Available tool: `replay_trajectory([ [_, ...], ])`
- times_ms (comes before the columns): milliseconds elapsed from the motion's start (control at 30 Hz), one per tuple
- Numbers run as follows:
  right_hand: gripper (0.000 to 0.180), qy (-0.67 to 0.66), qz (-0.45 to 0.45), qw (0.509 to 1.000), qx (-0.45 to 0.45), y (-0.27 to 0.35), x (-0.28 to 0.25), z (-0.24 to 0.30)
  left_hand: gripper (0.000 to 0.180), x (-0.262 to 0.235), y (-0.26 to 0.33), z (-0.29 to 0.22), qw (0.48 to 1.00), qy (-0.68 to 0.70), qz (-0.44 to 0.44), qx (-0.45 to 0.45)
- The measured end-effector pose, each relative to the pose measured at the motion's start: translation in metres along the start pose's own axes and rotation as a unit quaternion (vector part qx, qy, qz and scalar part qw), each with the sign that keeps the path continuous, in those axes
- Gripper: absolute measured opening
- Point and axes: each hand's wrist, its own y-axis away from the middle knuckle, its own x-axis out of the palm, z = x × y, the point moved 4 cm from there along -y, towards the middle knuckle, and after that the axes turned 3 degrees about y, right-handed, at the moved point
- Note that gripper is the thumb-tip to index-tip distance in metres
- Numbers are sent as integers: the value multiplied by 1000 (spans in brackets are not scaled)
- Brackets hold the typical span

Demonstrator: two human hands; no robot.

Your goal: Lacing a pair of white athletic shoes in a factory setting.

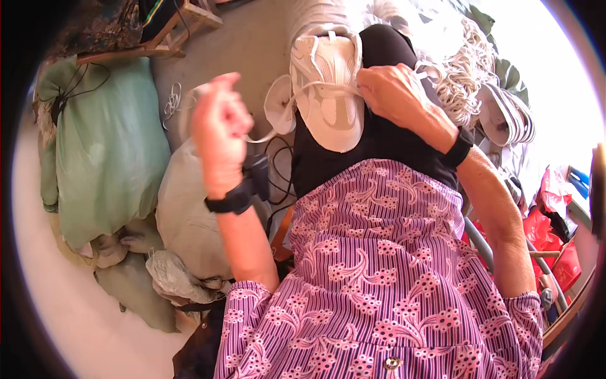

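A white-and-beige sneaker [341, 134] lies on my black-clad lap, its toe pointing toward me. A pale shoelace [320, 86] crosses its upper. My right hand [396, 96] is at the shoe's right edge, fingers closed on the lace where it meets them. Raised to the left of the shoe, my left hand [222, 123] is smeared by motion. Its fingers look pinched on a strand of lace that loops beside it and runs back toward the shoe. A white rounded shoe part [278, 105] shows just left of the sneaker.
At the left stand a green sack [104, 151] and a pale sack [189, 208]. A heap of white laces [459, 82] and stacked white shoe pieces [505, 114] lie at the right. Red plastic bags [543, 234] sit lower right. A dark cable [282, 165] hangs near my left wrist.
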Motion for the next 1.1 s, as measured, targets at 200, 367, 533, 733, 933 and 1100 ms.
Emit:
replay_trajectory([
  [200, 13, -44, -38, 998, 14, -2, -1, 2, 23, 90, -19, 58, 940, -228, 217, -129],
  [367, 13, -53, -40, 997, 31, -1, -3, -1, 27, 103, -25, 67, 908, -327, 257, -54],
  [533, 13, -48, -19, 998, 42, -1, -5, 4, 23, 107, -28, 61, 866, -401, 291, -70],
  [733, 14, 34, 4, 997, 74, 2, -3, 17, 26, 113, -22, 54, 856, -385, 341, -53],
  [933, 10, -20, 27, 998, -60, -2, -16, 5, 24, 108, -25, 58, 863, -377, 331, -68],
  [1100, 11, -68, 27, 993, -97, -4, -15, 0, 24, 105, -26, 59, 860, -405, 295, -99],
])
